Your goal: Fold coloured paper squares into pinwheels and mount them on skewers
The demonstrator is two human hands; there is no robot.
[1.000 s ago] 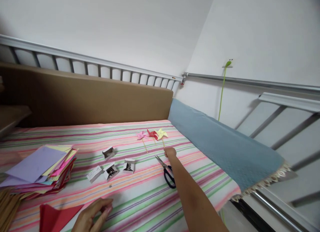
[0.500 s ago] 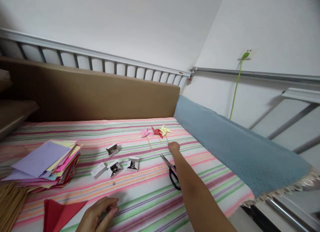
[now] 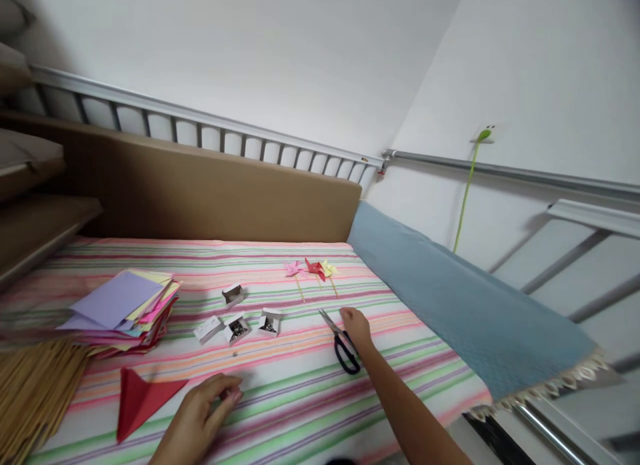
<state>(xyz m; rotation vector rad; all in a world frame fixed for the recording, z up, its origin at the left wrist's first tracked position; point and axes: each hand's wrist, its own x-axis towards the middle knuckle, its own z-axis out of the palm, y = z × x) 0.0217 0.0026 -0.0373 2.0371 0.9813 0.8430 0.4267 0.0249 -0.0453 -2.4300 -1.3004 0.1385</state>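
With 12 o'clock taken as the far side, the right hand (image 3: 356, 325) is seen at 5 o'clock from the middle of the view. Its fingers are curled inward; whether anything is grasped by them cannot be told. The yellow pinwheel (image 3: 329, 269) is laid at 11 o'clock from that hand, its stick set just apart from the knuckles. At the 9 o'clock side of the yellow pinwheel, the red pinwheel (image 3: 315, 269) is placed, its paper touching or overlapping it, and the pink pinwheel (image 3: 294, 269) is laid just beside, also toward 9 o'clock. Scissors (image 3: 338, 338) are rested at 7 o'clock from the right hand, with the tips pointed to 11 o'clock and a handle partly hidden by the wrist. The left hand (image 3: 204, 406) is seen at 7 o'clock in the view, unclenched, with a gap left between thumb and forefinger. Red folded paper (image 3: 143, 401) is laid just beside it at 9 o'clock, and thin sticks (image 3: 37, 401) are bundled farther that way. From the left hand, stacked sheets (image 3: 117, 298) are seen at 10 o'clock, and 4 small white boxes (image 3: 208, 329) at 1 o'clock, with metal pieces (image 3: 238, 330) contained in 2
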